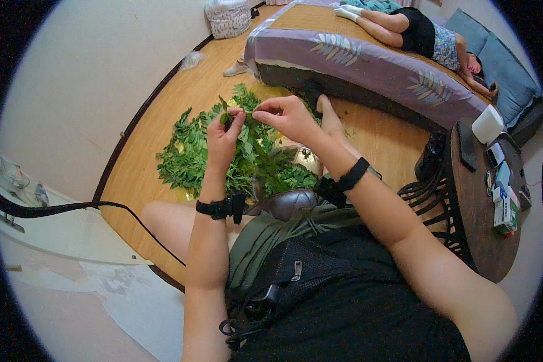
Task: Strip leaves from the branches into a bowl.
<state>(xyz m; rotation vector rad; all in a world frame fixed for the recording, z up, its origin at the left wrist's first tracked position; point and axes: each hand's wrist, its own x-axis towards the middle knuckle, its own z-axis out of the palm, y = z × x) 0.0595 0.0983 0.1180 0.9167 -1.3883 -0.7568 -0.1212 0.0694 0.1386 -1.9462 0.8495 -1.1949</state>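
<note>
My left hand (222,142) pinches a green leafy sprig (223,104) between thumb and fingers, raised above a heap of greens. Close by on its right, my right hand (292,118) has thumb and forefinger closed on the thin stem of the same sprig. Beneath both hands, the heap of leafy green stems (188,156) spreads over the wooden floor, with bits of yellow sheet showing under it. A shiny metal bowl (292,206) sits between my legs, holding loose picked leaves (296,176). My left forearm and the hanging leaves partly hide the bowl and heap.
A bed (294,47) stands ahead, with a person (418,34) lying on it. To the right, a round dark table (479,217) carries a paper roll (488,124), boxes and small items. A black cable (117,204) crosses at left near the wall.
</note>
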